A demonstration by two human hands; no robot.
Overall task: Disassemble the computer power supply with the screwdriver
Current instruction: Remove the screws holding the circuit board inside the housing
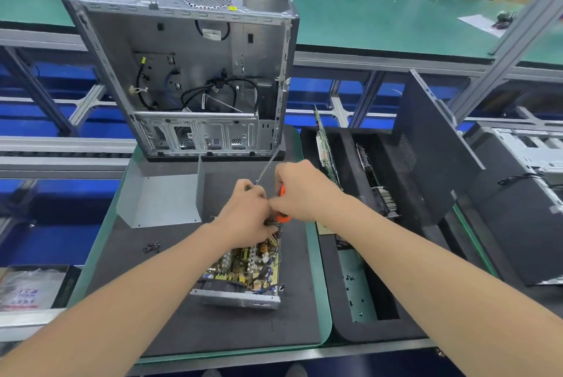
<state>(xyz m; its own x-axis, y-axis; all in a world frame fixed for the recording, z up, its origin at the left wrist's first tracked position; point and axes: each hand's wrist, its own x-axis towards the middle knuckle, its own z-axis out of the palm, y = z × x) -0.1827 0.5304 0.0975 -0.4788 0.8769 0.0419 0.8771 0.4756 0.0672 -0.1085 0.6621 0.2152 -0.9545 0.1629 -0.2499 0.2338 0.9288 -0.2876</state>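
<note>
The opened power supply (pixel 243 273) lies on the dark mat (pixel 170 309) with its circuit board and coloured wires exposed. Its grey metal cover (pixel 158 200) stands apart at the left. My right hand (pixel 301 190) grips the orange-handled screwdriver (pixel 282 216) at the unit's far end; the tip is hidden between my hands. My left hand (pixel 246 215) curls over the far end of the power supply, and a thin shaft (pixel 268 167) sticks up from behind it. What exactly its fingers hold is hidden.
An empty computer case (pixel 189 71) stands open at the back of the mat. Loose screws (pixel 151 248) lie on the mat at left. A black foam tray (pixel 365 224) at right holds circuit boards and small screws; a dark side panel (pixel 432 151) leans beside it.
</note>
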